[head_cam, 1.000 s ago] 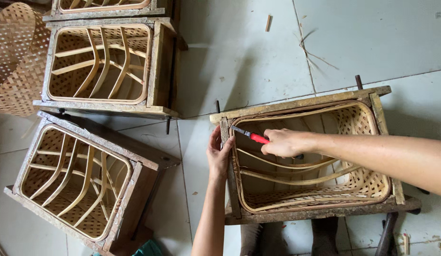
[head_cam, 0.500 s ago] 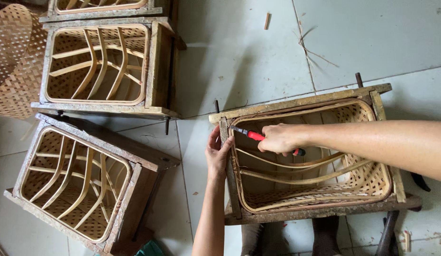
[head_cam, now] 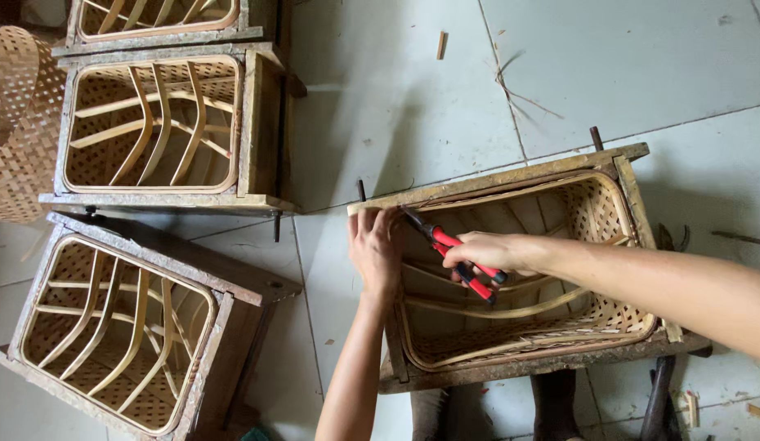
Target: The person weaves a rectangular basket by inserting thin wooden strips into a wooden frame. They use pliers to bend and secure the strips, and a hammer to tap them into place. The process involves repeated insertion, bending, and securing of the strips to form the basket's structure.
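A woven bamboo basket (head_cam: 596, 212) sits inside a rough wooden frame mould (head_cam: 494, 181) on the tiled floor in front of me. My left hand (head_cam: 373, 249) presses flat on the frame's left rim. My right hand (head_cam: 488, 251) grips red-handled pliers (head_cam: 453, 249), whose dark jaws touch the basket's rim at the upper left corner, beside my left fingers. Curved bamboo strips cross the basket's inside.
Two more wooden moulds with baskets stand at the left (head_cam: 151, 122) and lower left (head_cam: 110, 322), a third at the top edge (head_cam: 155, 16). A loose woven mat (head_cam: 16, 114) lies far left. Bamboo scraps (head_cam: 511, 82) litter the tiles behind.
My right hand has shifted slightly, and the pliers' handles now show spread out below my fingers. My left hand stays on the frame's left rim.
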Available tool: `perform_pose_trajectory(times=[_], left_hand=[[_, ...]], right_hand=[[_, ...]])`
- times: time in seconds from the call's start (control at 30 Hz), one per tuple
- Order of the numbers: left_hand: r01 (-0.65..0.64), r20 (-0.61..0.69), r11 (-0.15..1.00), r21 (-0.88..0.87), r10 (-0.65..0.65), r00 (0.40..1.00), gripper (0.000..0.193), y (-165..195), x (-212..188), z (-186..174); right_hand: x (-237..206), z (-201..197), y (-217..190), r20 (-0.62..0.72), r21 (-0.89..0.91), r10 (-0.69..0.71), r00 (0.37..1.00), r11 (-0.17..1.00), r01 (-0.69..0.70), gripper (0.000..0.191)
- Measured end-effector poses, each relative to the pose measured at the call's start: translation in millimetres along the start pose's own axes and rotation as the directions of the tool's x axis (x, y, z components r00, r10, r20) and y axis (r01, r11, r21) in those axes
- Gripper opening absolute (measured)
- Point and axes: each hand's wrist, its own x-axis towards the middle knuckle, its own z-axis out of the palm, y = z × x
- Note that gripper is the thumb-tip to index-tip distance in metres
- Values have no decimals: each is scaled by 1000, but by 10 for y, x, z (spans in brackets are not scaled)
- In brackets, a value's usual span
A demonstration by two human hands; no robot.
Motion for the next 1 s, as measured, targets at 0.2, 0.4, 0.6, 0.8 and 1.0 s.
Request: perform_pose_trajectory(times=[0.2, 0.4, 0.6, 0.8, 1.0], left_hand=[[-140, -51, 990, -13, 139, 989, 25, -111, 80, 84], [-256, -36, 967, 3, 256, 966, 28, -209, 35, 130], [-359, 33, 932, 46, 358, 933, 39, -252, 53, 96], [-322, 42, 947, 15, 321, 946, 32, -228, 39, 77], [-238, 145, 962, 136, 218, 965, 22, 2, 99, -73]], right_hand=[[-2, -50, 62, 10, 119, -54, 998, 992, 52, 32], [-32, -13, 93, -25, 251, -32, 999, 967, 38, 34], [-32, -11, 36, -44, 234, -22, 999, 972, 32, 37], [-3, 24, 27, 15, 174, -55, 998, 983, 51, 40], [-486, 21, 562, 95, 480, -117, 989, 875, 57, 46]])
